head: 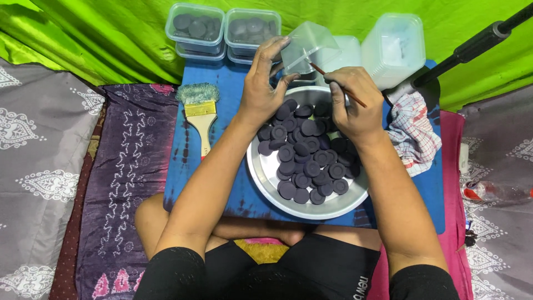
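Note:
My left hand (264, 83) grips a clear plastic container (307, 44), tilted on its side above the far rim of a round metal tray (265, 175). In my right hand (352, 103) is a thin red-handled brush (337, 84), its tip pointing into the container's mouth. The tray holds several dark round discs (308, 158) piled across it, and rests on a low blue-covered board (227, 100) over my crossed legs.
A wide paintbrush (200, 111) with a yellow handle lies left of the tray. Two lidded tubs of discs (222, 28) stand at the back, stacked empty containers (391, 47) to their right. A checked cloth (413, 130) and a plastic bottle (494, 191) lie right. A black pole (472, 47) crosses the upper right.

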